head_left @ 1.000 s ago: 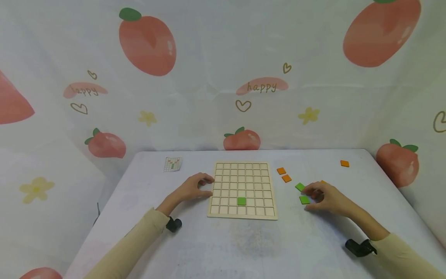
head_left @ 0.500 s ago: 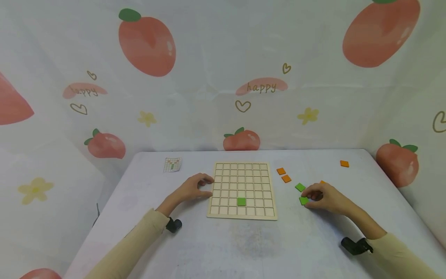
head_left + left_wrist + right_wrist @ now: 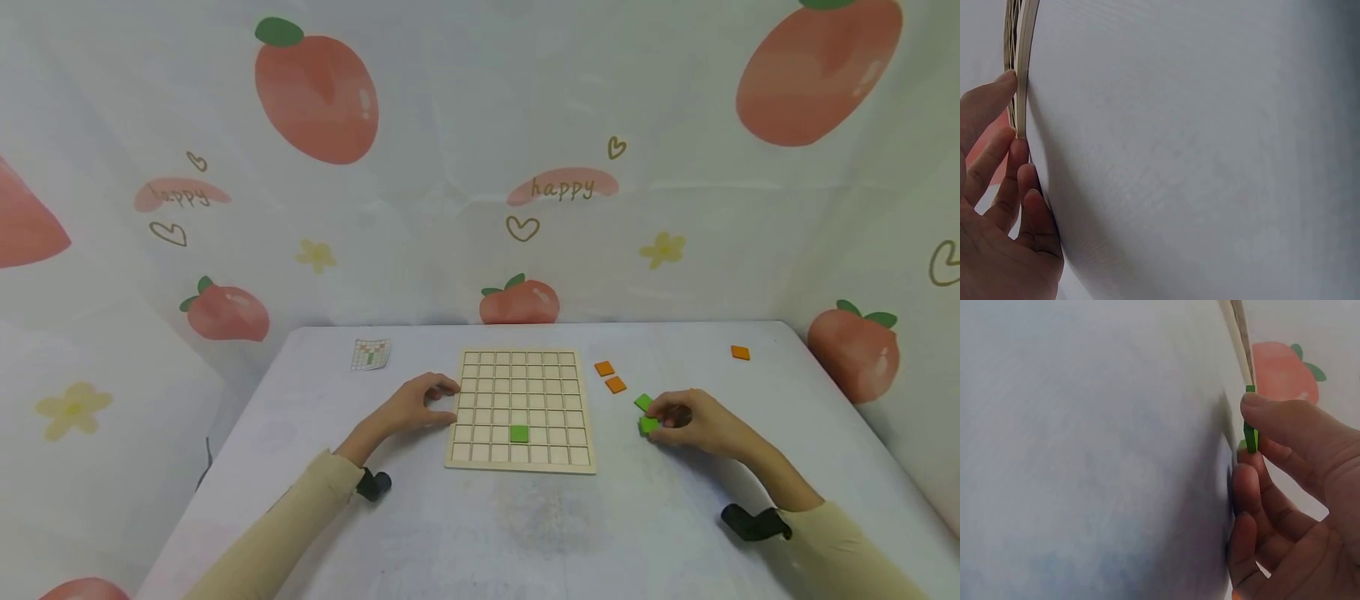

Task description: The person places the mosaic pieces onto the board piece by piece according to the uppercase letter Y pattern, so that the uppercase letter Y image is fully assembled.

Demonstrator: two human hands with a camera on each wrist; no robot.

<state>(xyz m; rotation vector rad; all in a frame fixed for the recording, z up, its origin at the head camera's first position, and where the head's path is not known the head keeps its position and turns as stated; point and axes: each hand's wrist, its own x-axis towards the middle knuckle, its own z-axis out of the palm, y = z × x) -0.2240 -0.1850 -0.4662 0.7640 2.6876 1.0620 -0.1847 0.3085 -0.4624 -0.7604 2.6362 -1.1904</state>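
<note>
My left hand [image 3: 412, 402] rests thumb and fingertips against the left edge of a light wooden grid board [image 3: 516, 468], as the left wrist view also shows. One green square tile [image 3: 519, 433] sits in a lower cell of that board. Right of the board, my right hand [image 3: 701, 423] pinches a second green tile [image 3: 648, 426] between thumb and fingers. This tile [image 3: 1251, 437] shows edge-on in the right wrist view. Another green tile [image 3: 642, 402] lies on the table just beyond the fingertips, partly overlapped by them.
Two orange tiles [image 3: 615, 385] lie beside the board's right edge. A further orange tile [image 3: 740, 353] is at the back right, and a sliver of orange shows behind my right hand. A small patterned card [image 3: 371, 355] lies at the back left. A printed cloth [image 3: 435, 150] hangs behind the table.
My right thumb and fingers have closed on the near green tile, which has shifted slightly left and away from me. My left hand and the board have stayed put.
</note>
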